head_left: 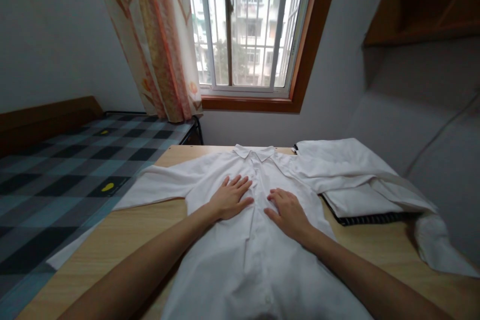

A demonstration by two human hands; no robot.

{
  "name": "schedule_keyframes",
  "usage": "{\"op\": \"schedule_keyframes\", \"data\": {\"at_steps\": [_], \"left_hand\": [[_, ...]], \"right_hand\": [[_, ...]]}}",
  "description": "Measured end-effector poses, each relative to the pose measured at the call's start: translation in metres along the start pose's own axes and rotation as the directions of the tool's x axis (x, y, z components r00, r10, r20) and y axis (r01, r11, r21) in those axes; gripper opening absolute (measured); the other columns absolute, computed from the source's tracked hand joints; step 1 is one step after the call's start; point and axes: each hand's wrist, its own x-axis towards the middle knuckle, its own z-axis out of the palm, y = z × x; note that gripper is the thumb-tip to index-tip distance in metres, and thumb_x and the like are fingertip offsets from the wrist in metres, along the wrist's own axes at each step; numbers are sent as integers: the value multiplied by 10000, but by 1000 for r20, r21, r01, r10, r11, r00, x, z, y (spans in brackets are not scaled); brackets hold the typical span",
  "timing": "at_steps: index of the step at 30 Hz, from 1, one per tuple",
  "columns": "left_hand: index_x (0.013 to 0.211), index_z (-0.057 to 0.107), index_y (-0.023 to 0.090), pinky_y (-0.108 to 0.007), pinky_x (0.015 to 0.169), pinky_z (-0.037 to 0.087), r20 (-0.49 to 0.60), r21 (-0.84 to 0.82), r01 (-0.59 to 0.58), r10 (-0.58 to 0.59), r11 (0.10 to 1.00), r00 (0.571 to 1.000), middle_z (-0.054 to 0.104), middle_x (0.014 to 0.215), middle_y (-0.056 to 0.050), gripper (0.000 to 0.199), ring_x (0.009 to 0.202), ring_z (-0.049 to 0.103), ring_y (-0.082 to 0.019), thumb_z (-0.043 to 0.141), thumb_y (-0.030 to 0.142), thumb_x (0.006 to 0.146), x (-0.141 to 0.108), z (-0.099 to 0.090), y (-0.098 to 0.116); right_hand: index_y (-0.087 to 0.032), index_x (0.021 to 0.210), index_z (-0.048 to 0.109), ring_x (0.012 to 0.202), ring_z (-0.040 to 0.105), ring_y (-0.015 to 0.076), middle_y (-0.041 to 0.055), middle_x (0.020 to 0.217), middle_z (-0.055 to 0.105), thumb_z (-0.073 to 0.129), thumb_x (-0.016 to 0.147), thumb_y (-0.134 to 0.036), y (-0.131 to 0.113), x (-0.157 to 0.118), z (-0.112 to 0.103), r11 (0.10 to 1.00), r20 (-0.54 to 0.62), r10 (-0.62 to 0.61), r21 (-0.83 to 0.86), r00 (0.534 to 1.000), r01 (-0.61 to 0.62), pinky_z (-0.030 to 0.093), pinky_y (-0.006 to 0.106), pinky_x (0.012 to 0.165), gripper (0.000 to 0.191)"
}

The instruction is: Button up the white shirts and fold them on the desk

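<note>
A white long-sleeved shirt (240,245) lies front side up, its collar at the far edge of a light wooden table (150,225). Its left sleeve stretches over the table's left edge; the other one runs right across a stack of folded white cloth (348,152). My left hand (231,197) rests flat on the shirt's chest, left of the button line, fingers spread. On the other side of the buttons, my right hand (287,211) touches the fabric with its fingers apart and slightly bent.
A bed with a checked sheet (71,175) is at the left. Behind the table are a curtain (161,40) and a barred window (251,35) with a wooden frame. A wooden shelf (423,32) hangs at the upper right. Dark striped fabric (375,219) shows under the folded cloth.
</note>
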Motion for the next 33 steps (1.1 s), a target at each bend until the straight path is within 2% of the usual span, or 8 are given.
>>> {"op": "schedule_keyframes", "data": {"at_steps": [3, 9, 17, 21, 25, 27, 29, 33], "left_hand": [[1480, 326, 295, -519, 1156, 94, 8, 1, 1, -1, 1000, 1000, 267, 1565, -47, 612, 1452, 193, -276, 309, 585, 941, 0, -1, 0], [1423, 425, 330, -510, 1154, 119, 3, -38, -10, 10, 999, 1000, 326, 1543, -30, 542, 1438, 238, -269, 357, 563, 938, -4, -9, 3], [1272, 591, 371, -517, 1140, 146, 6, -148, -54, 55, 987, 998, 455, 1469, 4, 396, 1404, 312, -269, 434, 494, 930, -5, -15, 0], [1115, 706, 293, -348, 1035, 361, 23, -244, -51, 59, 968, 998, 655, 1251, -11, 337, 1214, 539, -236, 480, 431, 906, 9, -30, -3], [1011, 740, 224, -239, 767, 479, 52, -267, 167, -159, 949, 986, 748, 953, -22, 268, 841, 671, -176, 560, 341, 850, 41, -44, -1], [1017, 734, 214, -242, 777, 479, -10, -230, 291, -302, 929, 953, 744, 972, -33, 257, 878, 669, -183, 584, 247, 810, 56, -41, 2], [1030, 727, 205, -263, 800, 479, -69, -215, 376, -398, 901, 915, 731, 1028, -56, 292, 942, 660, -202, 563, 177, 790, 66, -32, 6], [1007, 723, 200, -320, 824, 473, -148, -213, 448, -482, 868, 864, 715, 1071, -86, 299, 985, 648, -230, 492, 175, 819, 68, -13, 15]], "right_hand": [[-187, 902, 615, 991, 569, 207, 78, 1035, 641, 507, 882, -173, -3, 0, -7, 999, -19, 34, -22, 999, -34, 386, 324, 918, 111], [-176, 871, 581, 891, 563, 180, 71, 981, 594, 458, 904, -165, 18, 7, -36, 999, -46, 50, 9, 998, -50, 404, 279, 820, 128], [-167, 902, 634, 938, 576, 219, 108, 1024, 622, 461, 905, -205, 37, 5, -48, 969, 197, -70, -219, 978, 114, 405, 318, 836, 177], [-155, 921, 670, 953, 595, 269, 149, 1059, 643, 458, 881, -194, 19, 16, -50, 924, 299, -23, -359, 954, 135, 412, 360, 806, 219], [-157, 959, 664, 956, 611, 269, 137, 1038, 657, 463, 874, -217, -5, 51, -57, 933, 180, 60, -359, 982, 9, 428, 344, 779, 226], [-158, 1041, 637, 987, 607, 255, 132, 1080, 647, 467, 906, -317, -17, 69, -50, 957, 63, 63, -286, 996, -43, 432, 329, 805, 269], [-148, 1089, 618, 996, 609, 250, 135, 1095, 646, 486, 905, -418, -27, 82, -37, 971, 51, 106, -221, 993, -92, 439, 317, 818, 352], [-127, 1071, 629, 1001, 610, 262, 147, 1076, 654, 523, 866, -326, -32, 87, -7, 951, 62, 213, -242, 975, -193, 460, 313, 792, 305]]}}
